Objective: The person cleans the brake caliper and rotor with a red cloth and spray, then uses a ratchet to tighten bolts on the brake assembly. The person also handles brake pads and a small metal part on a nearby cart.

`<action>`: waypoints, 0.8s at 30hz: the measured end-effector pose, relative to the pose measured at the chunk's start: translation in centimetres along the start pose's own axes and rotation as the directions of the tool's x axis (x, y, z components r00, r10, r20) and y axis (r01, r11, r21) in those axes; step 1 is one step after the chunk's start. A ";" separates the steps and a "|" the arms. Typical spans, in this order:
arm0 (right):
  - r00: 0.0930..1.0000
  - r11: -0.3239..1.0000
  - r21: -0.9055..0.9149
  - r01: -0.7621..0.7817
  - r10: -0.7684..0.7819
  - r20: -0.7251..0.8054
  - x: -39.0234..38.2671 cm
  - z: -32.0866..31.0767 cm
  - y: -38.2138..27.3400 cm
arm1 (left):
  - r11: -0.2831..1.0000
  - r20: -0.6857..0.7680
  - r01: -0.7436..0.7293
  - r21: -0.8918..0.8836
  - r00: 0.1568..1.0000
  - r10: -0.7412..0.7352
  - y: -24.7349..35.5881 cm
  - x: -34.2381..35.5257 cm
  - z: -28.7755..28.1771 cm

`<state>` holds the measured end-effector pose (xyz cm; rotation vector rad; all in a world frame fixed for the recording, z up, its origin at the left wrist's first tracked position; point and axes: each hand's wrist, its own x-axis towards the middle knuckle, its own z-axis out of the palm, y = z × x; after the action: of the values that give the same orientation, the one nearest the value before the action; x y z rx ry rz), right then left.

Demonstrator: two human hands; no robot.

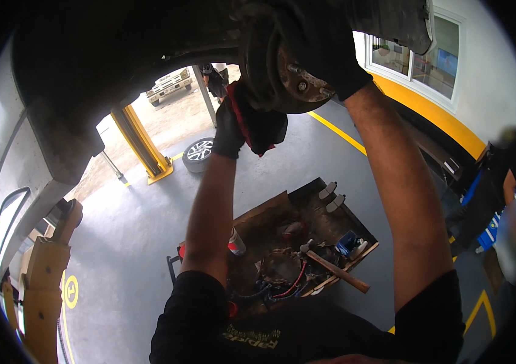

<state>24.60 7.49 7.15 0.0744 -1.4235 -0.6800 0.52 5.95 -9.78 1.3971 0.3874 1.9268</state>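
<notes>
Overhead, a dark brake disc [259,60] with a rusty, studded hub face [294,76] sits under the raised vehicle. My right hand [326,51], in a black glove, grips the disc's upper right side; its fingers are partly lost in shadow. Below the disc's left edge, my left hand [230,132], also gloved in black, is closed on a dark rag [265,128] with a red edge. The rag is up against the underside of the disc, though whether they touch is hard to tell. Both arms reach upward.
Beneath my arms stands a tool cart [264,215] with a hammer [337,270], brake pads [332,197] and a spray can [236,242]. A wheel [198,153] lies near a yellow lift post [141,142]. Another person [515,164] is at the right.
</notes>
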 end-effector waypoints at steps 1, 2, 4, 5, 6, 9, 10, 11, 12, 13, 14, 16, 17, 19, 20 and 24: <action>1.000 1.000 -0.001 0.020 -0.020 -0.021 -0.1 0.4 0.4 | 0.996 0.022 0.060 -0.067 0.998 -0.058 -0.1 0.4 -0.1; 0.998 0.999 -0.003 0.041 -0.041 -0.041 -0.2 0.6 0.5 | 0.992 0.037 0.093 -0.089 0.995 -0.090 -0.1 0.5 -0.4; 1.000 0.997 0.080 0.013 -0.012 -0.015 0.1 0.7 0.6 | 1.000 -0.014 0.001 0.005 1.000 -0.001 -0.1 0.0 -0.2; 1.000 0.993 0.121 -0.002 0.002 -0.002 0.3 0.6 0.6 | 0.999 -0.030 -0.023 0.048 0.999 0.025 0.0 -0.2 -0.3; 1.000 0.993 0.116 -0.007 0.005 0.014 0.4 0.6 0.5 | 0.997 -0.037 -0.033 0.066 0.999 0.036 -0.1 -0.1 -0.5; 0.999 0.995 0.102 -0.012 0.009 0.035 0.4 0.6 0.3 | 0.978 -0.032 -0.067 0.197 0.997 0.075 -0.1 0.3 -0.7; 1.000 0.995 0.096 -0.008 0.005 0.028 0.3 0.7 0.4 | 0.955 -0.015 -0.109 0.275 0.993 0.118 -0.3 0.2 -0.4; 1.000 0.996 0.090 -0.004 0.002 0.021 0.3 0.8 0.5 | 0.925 0.005 -0.147 0.350 0.988 0.155 -0.4 -0.2 -0.2; 0.999 0.996 0.087 -0.017 0.013 0.039 0.4 0.6 0.4 | 0.890 0.057 -0.207 0.406 0.978 0.202 -0.2 -0.2 0.7; 0.997 0.996 0.088 -0.033 0.027 0.066 0.4 0.4 0.2 | 0.847 0.106 -0.269 0.458 0.963 0.249 0.1 -0.3 1.4; 0.995 0.995 0.089 -0.050 0.041 0.094 0.2 0.3 0.1 | 0.800 0.154 -0.326 0.504 0.945 0.288 0.4 -0.5 2.3; 0.998 0.997 0.078 -0.008 0.003 0.063 -0.3 0.8 0.8 | 0.780 0.202 -0.350 0.519 0.937 0.286 1.1 -0.7 2.9; 0.999 0.997 0.071 0.013 -0.016 0.049 -0.5 0.9 1.2 | 0.817 0.194 -0.309 0.487 0.950 0.244 1.1 -0.7 2.8; 0.999 0.997 0.076 0.031 -0.034 0.034 -0.3 1.1 1.1 | 0.973 0.107 -0.022 0.228 0.994 -0.003 1.9 0.7 0.7; 0.999 0.996 0.077 0.043 -0.045 0.030 -0.3 1.2 1.2 | 0.989 0.093 0.128 0.075 0.987 -0.134 1.7 1.3 -0.1; 0.999 0.999 0.031 0.025 -0.026 0.020 -0.6 1.4 0.8 | 0.860 0.041 -0.199 0.469 0.978 0.204 -0.3 -0.2 -0.1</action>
<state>23.58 8.90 7.19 0.1104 -1.4552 -0.6815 0.59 6.03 -10.11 1.7986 0.7861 2.0970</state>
